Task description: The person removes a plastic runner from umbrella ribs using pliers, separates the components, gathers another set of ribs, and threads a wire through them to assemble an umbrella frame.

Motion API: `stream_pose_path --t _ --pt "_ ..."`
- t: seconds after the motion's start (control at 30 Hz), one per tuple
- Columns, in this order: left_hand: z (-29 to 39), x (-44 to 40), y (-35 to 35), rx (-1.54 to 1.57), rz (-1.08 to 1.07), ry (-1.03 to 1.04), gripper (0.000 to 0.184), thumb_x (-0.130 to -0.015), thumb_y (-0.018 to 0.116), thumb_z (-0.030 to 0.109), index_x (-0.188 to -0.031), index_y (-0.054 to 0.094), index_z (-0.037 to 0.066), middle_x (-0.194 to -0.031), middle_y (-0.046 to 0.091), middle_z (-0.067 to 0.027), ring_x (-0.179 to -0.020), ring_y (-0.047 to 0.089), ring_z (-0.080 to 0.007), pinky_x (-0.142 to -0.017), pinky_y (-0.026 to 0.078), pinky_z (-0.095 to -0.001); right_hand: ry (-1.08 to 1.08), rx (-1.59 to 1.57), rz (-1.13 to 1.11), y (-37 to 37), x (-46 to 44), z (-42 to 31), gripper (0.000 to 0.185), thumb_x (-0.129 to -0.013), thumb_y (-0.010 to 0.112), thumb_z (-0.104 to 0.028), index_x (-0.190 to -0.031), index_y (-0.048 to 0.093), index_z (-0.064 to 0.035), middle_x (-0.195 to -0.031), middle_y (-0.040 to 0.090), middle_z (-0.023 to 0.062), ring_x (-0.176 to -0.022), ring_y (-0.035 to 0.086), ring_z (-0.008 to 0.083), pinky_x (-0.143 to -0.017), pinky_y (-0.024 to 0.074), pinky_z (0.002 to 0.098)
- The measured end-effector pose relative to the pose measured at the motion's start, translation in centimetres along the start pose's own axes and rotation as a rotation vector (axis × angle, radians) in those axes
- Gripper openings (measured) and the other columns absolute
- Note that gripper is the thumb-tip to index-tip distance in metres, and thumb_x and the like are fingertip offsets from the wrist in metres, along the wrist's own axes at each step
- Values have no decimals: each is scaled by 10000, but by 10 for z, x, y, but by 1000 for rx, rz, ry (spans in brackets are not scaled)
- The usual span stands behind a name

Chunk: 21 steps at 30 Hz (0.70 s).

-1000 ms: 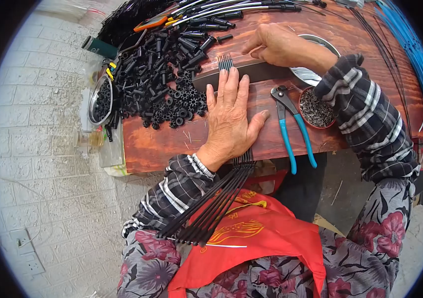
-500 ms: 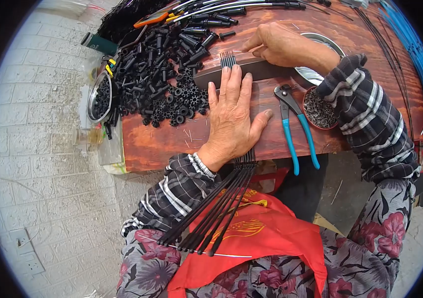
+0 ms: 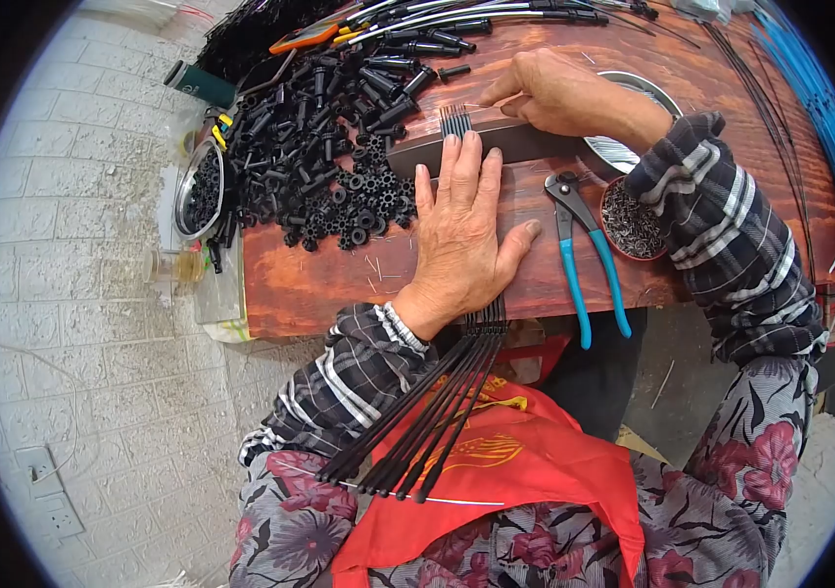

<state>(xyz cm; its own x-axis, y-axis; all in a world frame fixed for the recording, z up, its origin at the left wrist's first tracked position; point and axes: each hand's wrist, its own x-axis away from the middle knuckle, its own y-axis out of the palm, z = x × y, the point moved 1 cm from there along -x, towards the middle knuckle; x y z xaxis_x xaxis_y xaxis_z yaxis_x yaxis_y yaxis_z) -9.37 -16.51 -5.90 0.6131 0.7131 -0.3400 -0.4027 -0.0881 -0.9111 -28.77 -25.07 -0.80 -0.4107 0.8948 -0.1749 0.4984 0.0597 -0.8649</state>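
My left hand (image 3: 461, 220) lies flat with fingers stretched over a row of thin black rods (image 3: 455, 122), whose tips stick out beyond my fingers. A dark flat bar (image 3: 525, 144) lies across the table by my fingertips. The rods' long, dark lower parts (image 3: 417, 412) fan out over the table edge above my lap, with a thin pale wire across their ends. My right hand (image 3: 564, 93) is pinched beside the rod tips; a fine pale wire appears to stick out from its fingertips. That wrist passes over a round metal dish (image 3: 613, 152) of thin silver wires.
Teal-handled pliers (image 3: 584, 255) and a small bowl of short metal bits (image 3: 631, 220) lie to the right. Heaped black plastic parts (image 3: 329, 147) cover the left side. Blue rods (image 3: 829, 127) are bundled at far right. A red cloth bag (image 3: 496, 451) rests on my lap.
The view has shifted very slightly. Both hands keep nearly the same positions, the left flat on the rods and the right pinched near their tips.
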Motion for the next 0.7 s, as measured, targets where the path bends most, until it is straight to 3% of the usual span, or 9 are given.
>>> stream_pose_path --t 0.7 --pt "0 0 -1 14 -13 -21 787 -810 687 370 -1406 382 -46 -1529 232 -251 -1450 169 -399 -1135 109 -600 -88 -5 -73 -5 -5 0 288 -855 618 -16 -1129 695 -59 -1016 699 188 -938 690 291 -797 534 358"
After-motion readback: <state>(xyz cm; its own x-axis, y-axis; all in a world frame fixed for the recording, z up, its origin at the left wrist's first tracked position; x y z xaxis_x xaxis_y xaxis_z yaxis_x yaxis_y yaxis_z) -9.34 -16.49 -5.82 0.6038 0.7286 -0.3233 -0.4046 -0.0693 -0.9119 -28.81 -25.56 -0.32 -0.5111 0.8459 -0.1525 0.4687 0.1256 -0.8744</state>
